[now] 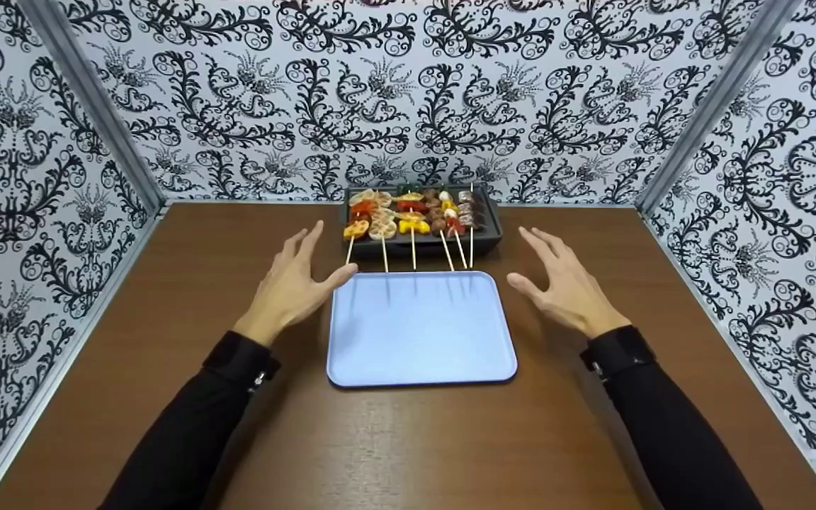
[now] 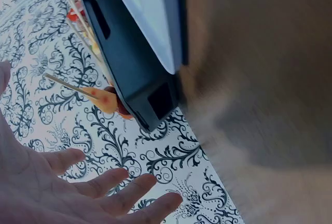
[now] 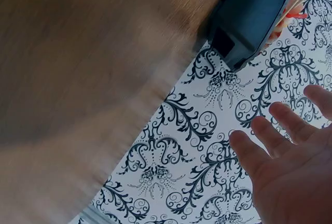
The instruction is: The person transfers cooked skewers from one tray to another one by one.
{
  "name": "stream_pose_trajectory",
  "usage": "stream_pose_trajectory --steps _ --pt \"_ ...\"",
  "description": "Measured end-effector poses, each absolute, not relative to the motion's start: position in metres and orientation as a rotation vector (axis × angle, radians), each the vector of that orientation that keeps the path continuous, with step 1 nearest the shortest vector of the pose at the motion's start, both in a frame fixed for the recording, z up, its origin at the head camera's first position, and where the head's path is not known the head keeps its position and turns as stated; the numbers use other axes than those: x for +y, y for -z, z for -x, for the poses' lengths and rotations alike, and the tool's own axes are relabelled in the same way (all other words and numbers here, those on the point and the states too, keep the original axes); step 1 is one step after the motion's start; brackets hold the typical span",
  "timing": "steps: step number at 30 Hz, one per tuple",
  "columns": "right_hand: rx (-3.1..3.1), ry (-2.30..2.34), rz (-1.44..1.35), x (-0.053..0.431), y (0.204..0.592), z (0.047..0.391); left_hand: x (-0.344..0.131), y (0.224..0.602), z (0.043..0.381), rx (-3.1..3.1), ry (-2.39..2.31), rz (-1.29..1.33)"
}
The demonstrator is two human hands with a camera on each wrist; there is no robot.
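My left hand hovers at the left side of a pale blue tray, fingers extended and thumb over its far left corner. On the opposite side my right hand is held with straight fingers, a little off the tray's right edge. Neither hand holds anything. Behind the tray stands a dark grill pan with several skewers lying across it. They carry vegetable slices, meatballs and other pieces, and their bare sticks point toward me. In the left wrist view an orange-tipped skewer sticks out past the pan's edge.
Everything stands on a brown wooden table. White walls with black scroll patterns enclose it at the back and both sides. Grey metal strips run along the wall corners.
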State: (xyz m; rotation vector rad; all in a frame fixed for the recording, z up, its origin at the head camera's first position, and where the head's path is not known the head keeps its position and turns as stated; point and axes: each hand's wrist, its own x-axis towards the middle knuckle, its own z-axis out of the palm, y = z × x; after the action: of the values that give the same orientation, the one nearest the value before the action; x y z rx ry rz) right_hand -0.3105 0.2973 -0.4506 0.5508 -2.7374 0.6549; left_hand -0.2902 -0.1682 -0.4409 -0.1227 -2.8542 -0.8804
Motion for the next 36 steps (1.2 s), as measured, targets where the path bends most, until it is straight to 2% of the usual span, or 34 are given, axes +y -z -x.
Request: stream_pose_trajectory --steps 22,36 --pt "-2.692 -0.769 -0.63 0.275 0.457 0.3 -0.142 0.439 0.299 -2.746 1.035 0.176" --pt "-2.646 -0.82 -0.648 0.255 0.458 0.301 -0.134 0.442 0.311 -2.608 1.239 0.067"
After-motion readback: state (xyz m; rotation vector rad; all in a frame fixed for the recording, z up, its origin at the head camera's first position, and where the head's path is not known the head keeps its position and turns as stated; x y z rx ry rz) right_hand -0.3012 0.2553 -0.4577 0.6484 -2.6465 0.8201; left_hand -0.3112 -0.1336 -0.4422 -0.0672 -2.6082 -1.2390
